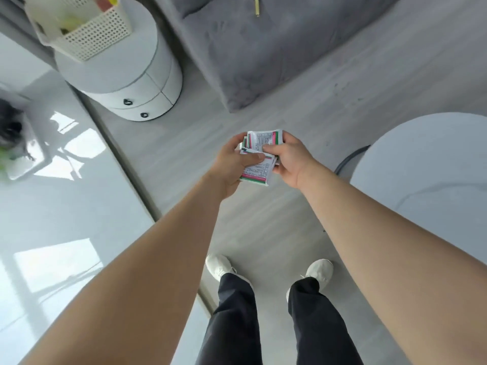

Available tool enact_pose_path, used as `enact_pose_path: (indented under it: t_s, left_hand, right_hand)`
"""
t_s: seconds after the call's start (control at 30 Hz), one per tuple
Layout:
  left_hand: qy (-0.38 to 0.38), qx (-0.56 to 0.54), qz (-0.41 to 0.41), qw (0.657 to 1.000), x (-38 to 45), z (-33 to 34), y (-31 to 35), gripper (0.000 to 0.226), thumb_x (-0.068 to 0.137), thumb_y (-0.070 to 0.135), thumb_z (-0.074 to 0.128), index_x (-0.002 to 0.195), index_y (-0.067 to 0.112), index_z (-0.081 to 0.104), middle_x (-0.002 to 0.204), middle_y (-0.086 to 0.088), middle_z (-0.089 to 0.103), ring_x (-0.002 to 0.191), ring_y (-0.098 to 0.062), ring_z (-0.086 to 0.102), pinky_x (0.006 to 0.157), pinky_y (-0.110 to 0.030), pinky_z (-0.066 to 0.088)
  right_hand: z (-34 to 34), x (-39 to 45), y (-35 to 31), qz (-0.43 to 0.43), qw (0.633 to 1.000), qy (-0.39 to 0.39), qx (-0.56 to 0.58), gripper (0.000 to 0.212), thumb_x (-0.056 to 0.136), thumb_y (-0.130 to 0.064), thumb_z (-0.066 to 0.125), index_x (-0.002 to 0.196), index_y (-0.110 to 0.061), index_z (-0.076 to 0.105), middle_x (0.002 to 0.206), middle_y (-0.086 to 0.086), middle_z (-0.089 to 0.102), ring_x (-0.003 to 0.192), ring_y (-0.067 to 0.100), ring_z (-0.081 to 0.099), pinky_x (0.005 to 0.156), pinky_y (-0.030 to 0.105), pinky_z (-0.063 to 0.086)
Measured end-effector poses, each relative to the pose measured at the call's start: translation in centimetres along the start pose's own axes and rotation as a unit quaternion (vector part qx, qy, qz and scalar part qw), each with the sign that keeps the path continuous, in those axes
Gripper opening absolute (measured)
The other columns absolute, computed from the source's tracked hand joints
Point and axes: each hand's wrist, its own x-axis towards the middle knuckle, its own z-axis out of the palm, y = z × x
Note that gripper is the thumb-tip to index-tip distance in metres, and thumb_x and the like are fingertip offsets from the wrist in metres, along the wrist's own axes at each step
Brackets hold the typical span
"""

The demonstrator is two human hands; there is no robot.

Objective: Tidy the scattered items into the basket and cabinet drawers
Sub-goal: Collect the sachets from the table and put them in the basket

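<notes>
I am standing, and both hands hold a small stack of white sachets (261, 156) with pink and green stripes, out in front of me above the floor. My left hand (234, 164) grips the stack from the left, thumb across the top packet. My right hand (290, 159) pinches the upper packets from the right. A white perforated basket (87, 35) with a few items inside sits on a round white cabinet (126, 77) at the upper left. The cabinet's two drawers, each with a dark ring pull, are closed.
A grey upholstered sofa (263, 48) stands behind the cabinet, with a thin yellow stick (256, 6) lying on it. A glossy white table (52, 193) runs along the left. A round white table (427, 175) is at the right. My feet (218, 267) stand on grey floor.
</notes>
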Motion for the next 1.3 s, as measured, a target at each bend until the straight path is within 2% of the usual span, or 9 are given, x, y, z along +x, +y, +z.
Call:
enact_pose_path:
  t_s: [0.27, 0.43, 0.6, 0.7, 0.8, 0.97, 1.13, 1.2, 1.3]
  left_hand:
    - [0.267, -0.213, 0.075, 0.937, -3.0, -19.8, 7.1, 0.051, 0.081, 0.002, 0.073, 0.127, 0.016, 0.059, 0.110, -0.009, 0.062, 0.080, -0.022, 0.067, 0.077, -0.036, 0.055]
    - [0.334, -0.151, 0.140, 0.920, -1.9, -28.5, 12.6, 0.035, 0.087, 0.010, 0.068, 0.121, 0.010, 0.060, 0.096, -0.003, 0.063, 0.077, -0.016, 0.064, 0.068, -0.026, 0.055]
    - [0.329, -0.103, 0.105, 0.933, 2.1, -34.3, 17.9, 0.014, 0.093, 0.021, 0.057, 0.104, 0.015, 0.064, 0.094, -0.006, 0.066, 0.083, -0.025, 0.065, 0.070, -0.043, 0.058]
    - [0.334, -0.066, 0.072, 0.937, 6.3, -36.8, 21.8, 0.015, 0.097, 0.023, 0.047, 0.100, 0.017, 0.060, 0.089, -0.003, 0.062, 0.081, -0.023, 0.062, 0.064, -0.034, 0.053]
    - [0.329, -0.093, 0.037, 0.939, 10.5, -39.1, 27.0, 0.015, 0.094, 0.015, 0.042, 0.089, 0.022, 0.055, 0.089, -0.005, 0.058, 0.077, -0.025, 0.056, 0.063, -0.028, 0.043]
    - [0.271, -0.162, 0.031, 0.948, 17.3, -42.4, 35.0, 0.050, 0.081, -0.011, 0.046, 0.123, 0.015, 0.050, 0.111, -0.018, 0.063, 0.083, -0.037, 0.066, 0.073, -0.049, 0.055]
    - [0.310, -0.207, 0.021, 0.928, 23.4, -47.4, 41.7, 0.048, 0.081, -0.019, 0.049, 0.118, 0.011, 0.055, 0.096, -0.014, 0.064, 0.068, -0.030, 0.068, 0.067, -0.052, 0.059]
    - [0.310, -0.186, 0.017, 0.932, 26.8, -49.7, 44.1, 0.048, 0.081, -0.016, 0.053, 0.120, 0.013, 0.056, 0.100, -0.011, 0.065, 0.074, -0.027, 0.069, 0.070, -0.051, 0.061]
    - [0.316, -0.163, 0.028, 0.934, 32.3, -54.0, 47.4, 0.048, 0.081, -0.011, 0.057, 0.120, 0.017, 0.057, 0.099, -0.005, 0.065, 0.089, -0.030, 0.069, 0.077, -0.052, 0.059]
  right_hand:
    - [22.8, 5.2, 0.1, -0.050, 0.994, 0.014, -0.098, 0.050, 0.086, 0.003, 0.057, 0.113, -0.038, 0.050, 0.110, -0.004, 0.061, 0.098, 0.029, 0.066, 0.074, 0.049, 0.057]
    - [35.1, 8.6, -0.6, -0.045, 0.986, -0.084, -0.138, 0.033, 0.088, 0.000, 0.057, 0.103, -0.030, 0.055, 0.103, 0.003, 0.065, 0.082, 0.026, 0.064, 0.060, 0.033, 0.055]
    - [42.3, 14.2, -3.0, -0.004, 0.986, -0.092, -0.142, 0.013, 0.100, -0.023, 0.043, 0.108, -0.023, 0.054, 0.093, 0.005, 0.065, 0.076, 0.023, 0.062, 0.060, 0.028, 0.050]
    - [46.1, 18.9, -4.5, 0.039, 0.981, -0.113, -0.152, 0.020, 0.100, -0.038, 0.041, 0.113, -0.024, 0.048, 0.101, 0.007, 0.066, 0.083, 0.024, 0.065, 0.077, 0.043, 0.055]
    - [49.1, 24.8, -7.0, 0.025, 0.981, -0.060, -0.185, 0.015, 0.095, -0.029, 0.042, 0.105, -0.021, 0.049, 0.106, 0.014, 0.063, 0.083, 0.029, 0.065, 0.075, 0.054, 0.056]
    - [53.4, 35.0, -12.7, -0.015, 0.971, 0.035, -0.235, 0.012, 0.088, -0.022, 0.039, 0.085, -0.030, 0.047, 0.102, 0.010, 0.063, 0.095, 0.036, 0.067, 0.074, 0.053, 0.058]
    - [57.8, 42.9, -18.0, -0.042, 0.952, 0.083, -0.291, 0.019, 0.093, -0.007, 0.044, 0.101, -0.021, 0.053, 0.100, 0.002, 0.059, 0.091, 0.027, 0.064, 0.067, 0.036, 0.057]
    - [59.5, 46.3, -20.0, -0.053, 0.950, 0.096, -0.291, 0.026, 0.093, -0.003, 0.045, 0.111, -0.021, 0.051, 0.101, 0.000, 0.057, 0.084, 0.018, 0.059, 0.056, 0.025, 0.048]
    - [62.4, 51.9, -22.7, -0.081, 0.938, 0.147, -0.303, 0.027, 0.093, -0.006, 0.049, 0.118, -0.016, 0.047, 0.097, -0.003, 0.054, 0.085, 0.015, 0.057, 0.069, 0.031, 0.052]
